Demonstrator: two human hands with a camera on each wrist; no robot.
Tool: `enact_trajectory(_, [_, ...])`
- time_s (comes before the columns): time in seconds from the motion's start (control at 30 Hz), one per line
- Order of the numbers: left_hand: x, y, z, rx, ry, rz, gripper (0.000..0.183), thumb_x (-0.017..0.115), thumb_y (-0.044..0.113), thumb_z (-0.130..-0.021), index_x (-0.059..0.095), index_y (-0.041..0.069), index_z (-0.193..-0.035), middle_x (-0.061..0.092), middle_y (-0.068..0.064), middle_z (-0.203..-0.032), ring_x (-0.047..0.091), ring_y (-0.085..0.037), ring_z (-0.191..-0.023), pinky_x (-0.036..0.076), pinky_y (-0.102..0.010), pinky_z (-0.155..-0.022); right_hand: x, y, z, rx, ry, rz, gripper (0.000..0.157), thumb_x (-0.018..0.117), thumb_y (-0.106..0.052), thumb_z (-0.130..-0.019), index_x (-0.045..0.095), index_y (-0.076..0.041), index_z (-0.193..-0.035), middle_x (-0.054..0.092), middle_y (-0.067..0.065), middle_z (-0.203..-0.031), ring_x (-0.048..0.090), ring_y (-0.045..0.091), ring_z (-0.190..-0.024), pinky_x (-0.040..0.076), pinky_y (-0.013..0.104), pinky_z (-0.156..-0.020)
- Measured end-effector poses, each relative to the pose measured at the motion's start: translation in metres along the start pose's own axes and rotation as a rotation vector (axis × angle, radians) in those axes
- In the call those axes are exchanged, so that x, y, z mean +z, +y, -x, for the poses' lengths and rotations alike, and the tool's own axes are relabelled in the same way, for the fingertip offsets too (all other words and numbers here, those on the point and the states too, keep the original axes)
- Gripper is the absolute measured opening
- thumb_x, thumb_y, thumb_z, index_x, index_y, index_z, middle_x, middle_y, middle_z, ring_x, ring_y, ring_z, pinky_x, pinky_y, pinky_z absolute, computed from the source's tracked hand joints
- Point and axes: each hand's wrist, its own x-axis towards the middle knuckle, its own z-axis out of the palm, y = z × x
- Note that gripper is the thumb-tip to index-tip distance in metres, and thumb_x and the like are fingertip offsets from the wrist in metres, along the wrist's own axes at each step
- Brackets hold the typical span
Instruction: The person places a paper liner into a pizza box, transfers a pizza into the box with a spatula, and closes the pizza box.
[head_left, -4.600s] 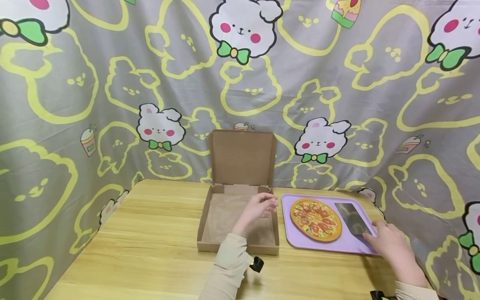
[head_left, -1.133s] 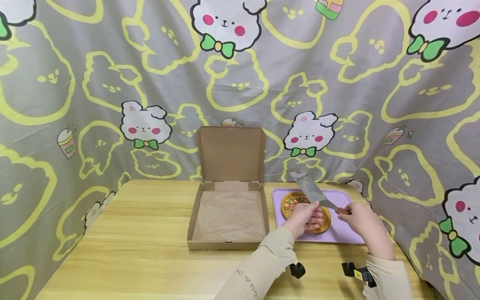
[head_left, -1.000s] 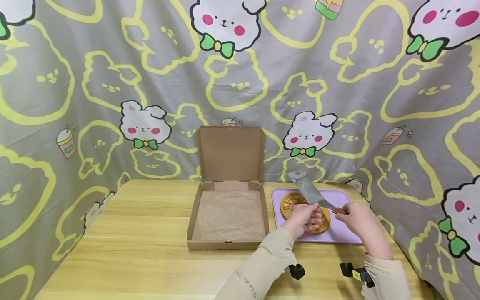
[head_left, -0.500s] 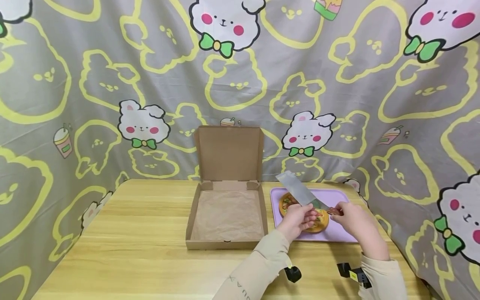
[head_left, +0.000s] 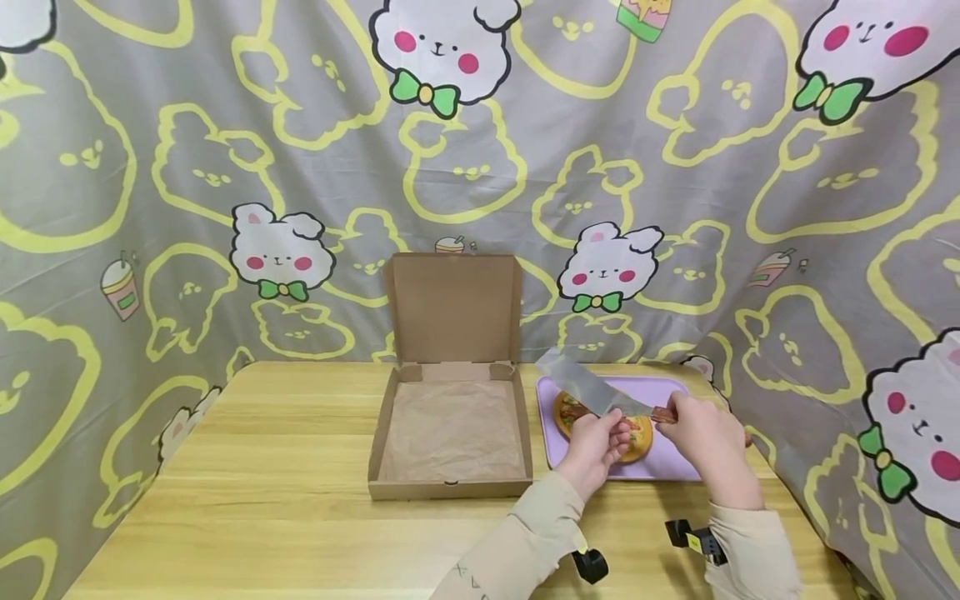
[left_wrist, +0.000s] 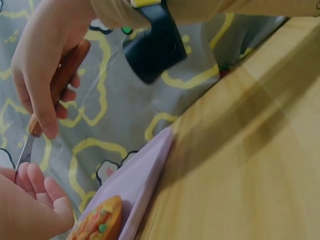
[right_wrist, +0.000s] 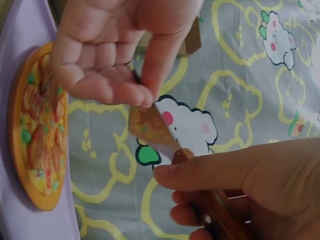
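My right hand (head_left: 708,442) grips the wooden handle (right_wrist: 212,205) of a metal spatula (head_left: 585,385), raised above the tray. The wide, shiny blade points up and to the left. Thumb and fingertips of my left hand (head_left: 596,448) pinch the blade's edge near the handle; the other fingers are loosely curled, palm up. Below lies a round pizza (right_wrist: 40,135), with toppings and an orange-brown crust, on a purple tray (head_left: 678,468). The blade and left hand partly cover the pizza in the head view.
Left of the tray stands a cardboard pizza box (head_left: 450,490), lid upright, with crumpled brown paper (head_left: 453,429) inside. Both are on a wooden table (head_left: 262,500). A patterned grey curtain (head_left: 420,192) hangs behind and at the sides.
Earliest, the spatula lay on the tray under my right hand, and my left hand was over the box. Since then it has been lifted; lately its blade has swung slightly left.
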Motion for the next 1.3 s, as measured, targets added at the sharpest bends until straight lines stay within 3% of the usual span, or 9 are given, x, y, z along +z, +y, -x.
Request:
enact_trajectory(0.27, [0.001,-0.002,-0.001,0.02,0.026,0.038,0.014,0.062,0.014,-0.093,0.065,0.001,-0.093,0.059,0.004,-0.064,0.052,-0.003,-0.054,0.046,-0.015,-0.053,0.018,0.006,-0.009,-0.11,0.233,0.141,0.026,0.072,-0.01,-0.074,0.048,-0.008,-0.066,0.052,0.009,-0.052,0.05,0.034,-0.048,0.038,0.049,-0.045])
enact_trajectory(0.5, [0.001,-0.004,-0.001,0.046,0.028,0.082,0.009,0.061,0.013,-0.092,0.061,0.004,-0.093,0.059,0.004,-0.065,0.052,-0.003,-0.054,0.046,-0.016,-0.054,0.035,0.011,-0.014,-0.147,0.388,0.181,0.027,0.07,-0.009,-0.073,0.047,-0.007,-0.06,0.05,0.012,-0.048,0.049,0.037,-0.044,0.038,0.049,-0.046])
enact_trajectory(0.63, [-0.001,-0.005,-0.001,0.057,0.025,0.089,0.008,0.061,0.013,-0.093,0.06,0.005,-0.093,0.059,0.004,-0.065,0.053,-0.002,-0.055,0.046,-0.015,-0.054,0.04,0.012,-0.016,-0.137,0.36,0.191,0.025,0.07,-0.011,-0.074,0.05,-0.006,-0.061,0.053,0.014,-0.05,0.049,0.039,-0.046,0.038,0.05,-0.049])
enact_trajectory(0.77, [-0.004,-0.006,-0.002,0.037,0.01,0.032,0.016,0.061,0.017,-0.094,0.063,0.001,-0.097,0.06,0.005,-0.064,0.052,-0.003,-0.053,0.045,-0.015,-0.053,0.041,0.015,-0.017,-0.113,0.302,0.198,0.022,0.068,-0.011,-0.077,0.052,-0.006,-0.062,0.056,0.015,-0.053,0.051,0.04,-0.049,0.039,0.051,-0.051])
enact_trajectory(0.9, [-0.011,-0.007,-0.002,0.009,-0.042,-0.06,0.025,0.062,0.023,-0.094,0.064,0.0,-0.102,0.061,0.005,-0.066,0.053,-0.005,-0.056,0.045,-0.017,-0.054,0.043,0.024,-0.018,-0.117,0.347,0.191,0.022,0.069,-0.01,-0.074,0.051,-0.007,-0.061,0.053,0.014,-0.05,0.048,0.037,-0.045,0.037,0.049,-0.045])
enact_trajectory(1.0, [-0.016,-0.007,-0.001,0.011,-0.071,-0.102,0.02,0.062,0.025,-0.094,0.065,0.005,-0.097,0.06,0.005,-0.069,0.054,-0.006,-0.059,0.046,-0.019,-0.057,0.041,0.033,-0.017,-0.11,0.375,0.181,0.021,0.071,-0.01,-0.071,0.052,-0.006,-0.062,0.053,0.014,-0.05,0.048,0.036,-0.044,0.036,0.05,-0.042])
enact_trajectory(1.13, [-0.023,-0.004,0.002,0.044,-0.082,-0.116,0.015,0.063,0.024,-0.094,0.064,0.009,-0.091,0.06,0.006,-0.068,0.054,-0.006,-0.059,0.046,-0.018,-0.056,0.037,0.043,-0.015,-0.062,0.331,0.153,0.019,0.07,-0.013,-0.075,0.056,-0.005,-0.065,0.059,0.017,-0.056,0.05,0.037,-0.047,0.036,0.052,-0.047])
enact_trajectory(1.3, [-0.03,0.001,0.005,0.136,-0.093,-0.156,0.017,0.06,0.022,-0.095,0.064,0.005,-0.092,0.059,0.005,-0.067,0.054,-0.005,-0.058,0.042,-0.016,-0.053,0.03,0.053,-0.013,0.003,0.285,0.112,0.024,0.069,-0.021,-0.081,0.059,-0.006,-0.067,0.061,0.021,-0.06,0.054,0.042,-0.052,0.036,0.053,-0.05])
